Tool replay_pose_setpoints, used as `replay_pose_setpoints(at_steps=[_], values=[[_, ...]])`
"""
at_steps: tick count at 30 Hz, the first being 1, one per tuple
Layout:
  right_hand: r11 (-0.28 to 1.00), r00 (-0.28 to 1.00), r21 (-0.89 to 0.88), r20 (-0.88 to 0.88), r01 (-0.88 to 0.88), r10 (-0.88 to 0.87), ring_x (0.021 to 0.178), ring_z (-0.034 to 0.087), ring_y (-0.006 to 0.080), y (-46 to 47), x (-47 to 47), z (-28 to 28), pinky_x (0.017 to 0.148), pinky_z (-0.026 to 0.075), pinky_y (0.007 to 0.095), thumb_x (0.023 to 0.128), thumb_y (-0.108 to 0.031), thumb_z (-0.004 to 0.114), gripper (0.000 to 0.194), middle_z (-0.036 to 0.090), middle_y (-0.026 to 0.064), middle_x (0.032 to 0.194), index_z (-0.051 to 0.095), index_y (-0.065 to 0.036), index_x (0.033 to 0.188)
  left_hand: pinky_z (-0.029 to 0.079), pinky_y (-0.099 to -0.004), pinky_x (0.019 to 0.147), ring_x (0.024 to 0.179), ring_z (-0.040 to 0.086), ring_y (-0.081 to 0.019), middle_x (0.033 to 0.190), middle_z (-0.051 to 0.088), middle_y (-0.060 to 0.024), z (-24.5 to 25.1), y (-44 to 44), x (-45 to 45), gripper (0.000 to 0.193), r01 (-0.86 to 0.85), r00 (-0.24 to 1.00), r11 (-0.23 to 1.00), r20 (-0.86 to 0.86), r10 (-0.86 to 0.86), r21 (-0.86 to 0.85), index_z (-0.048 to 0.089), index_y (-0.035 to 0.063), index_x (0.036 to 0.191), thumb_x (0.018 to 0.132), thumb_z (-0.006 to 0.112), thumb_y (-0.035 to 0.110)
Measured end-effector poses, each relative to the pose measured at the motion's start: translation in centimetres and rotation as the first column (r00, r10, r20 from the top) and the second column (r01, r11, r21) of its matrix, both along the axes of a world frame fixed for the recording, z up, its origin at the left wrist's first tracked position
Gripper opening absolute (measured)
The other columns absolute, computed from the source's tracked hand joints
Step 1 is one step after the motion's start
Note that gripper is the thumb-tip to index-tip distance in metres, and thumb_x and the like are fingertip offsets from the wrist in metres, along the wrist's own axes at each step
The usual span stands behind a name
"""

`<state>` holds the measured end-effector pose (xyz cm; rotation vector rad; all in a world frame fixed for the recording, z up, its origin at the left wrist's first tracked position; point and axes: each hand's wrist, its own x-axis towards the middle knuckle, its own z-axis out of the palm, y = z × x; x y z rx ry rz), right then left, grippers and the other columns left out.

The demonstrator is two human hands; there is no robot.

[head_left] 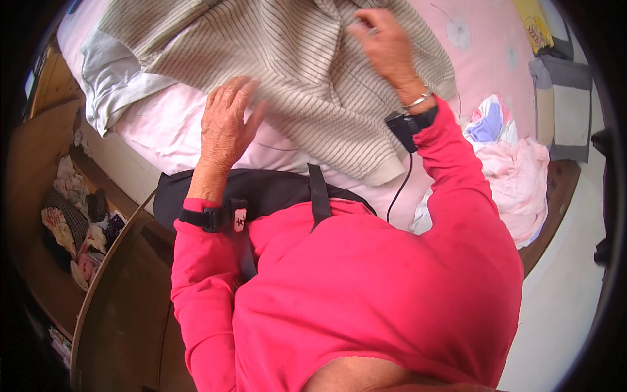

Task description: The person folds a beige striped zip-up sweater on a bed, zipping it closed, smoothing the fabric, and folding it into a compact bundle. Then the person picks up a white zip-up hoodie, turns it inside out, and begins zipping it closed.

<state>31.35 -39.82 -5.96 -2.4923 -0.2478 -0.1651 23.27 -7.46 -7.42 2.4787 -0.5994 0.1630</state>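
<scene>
A beige knit garment with dark stripes [294, 59] lies spread on a pink bed sheet [166, 112], its pale cuff [384, 171] towards me. My left hand [228, 120] hovers at or just over the garment's near edge, fingers apart and slightly blurred, holding nothing. Farther out on the right, my right hand [387, 46] is above the striped fabric with bent fingers and a gap between thumb and forefinger. Whether it touches the cloth is unclear. A pale grey-blue cloth [117, 83] shows from beneath the garment's left side.
Crumpled pink clothing [514, 171] is heaped at the bed's right edge. Beyond it are a grey-and-white fabric item [563, 105] and a yellow printed item [534, 29]. On the left, a wooden cabinet door [122, 299] stands open beside jumbled clothes [81, 225]. A black cable [404, 188] hangs from my right wrist.
</scene>
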Motion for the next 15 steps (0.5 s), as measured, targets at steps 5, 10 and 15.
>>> replay_pose_setpoints(at_steps=[5, 10, 15], values=[[0.973, 0.988, -0.176, -0.017, 0.150, -0.156, 0.091, 0.066, 0.0355, 4.9, 0.1, -4.0, 0.078, 0.052, 0.0480, 0.079, -0.037, 0.073, 0.038, 0.068, 0.0133, 0.093, 0.065, -0.006, 0.099, 0.048, -0.0401, 0.092, 0.104, 0.063, -0.0281, 0.105, 0.067, -0.0084, 0.8, 0.0, -1.6, 0.026, 0.042, 0.998, 0.998, 0.052, -0.039, -0.042, 0.065, 0.0081, 0.104, 0.079, 0.073, 0.008], [0.957, 0.997, -0.286, -0.035, 0.055, -0.068, 0.075, 0.066, 0.0373, 4.5, 2.4, -3.1, 0.068, 0.050, 0.0512, 0.081, -0.029, 0.057, 0.018, 0.066, 0.0141, 0.072, 0.062, -0.011, 0.080, 0.047, -0.0401, 0.093, 0.108, 0.062, -0.0289, 0.111, 0.066, -0.0087, 0.5, 1.9, -2.1, 0.026, -0.075, 0.995, 0.997, 0.057, 0.076, -0.009, 0.066, 0.0087, 0.105, 0.080, 0.072, 0.009], [0.883, 0.952, -0.412, -0.101, 0.223, -0.288, 0.078, 0.066, 0.0364, -0.3, 0.8, -3.2, 0.070, 0.051, 0.0488, 0.081, -0.023, 0.059, 0.016, 0.068, 0.0153, 0.079, 0.065, -0.010, 0.087, 0.039, -0.0453, 0.106, 0.130, 0.050, -0.0325, 0.134, 0.058, -0.0117, -0.9, 2.8, -0.8, 0.040, -0.146, 0.988, 0.984, 0.073, 0.139, 0.100, 0.062, 0.0107, 0.126, 0.087, 0.069, 0.017]])
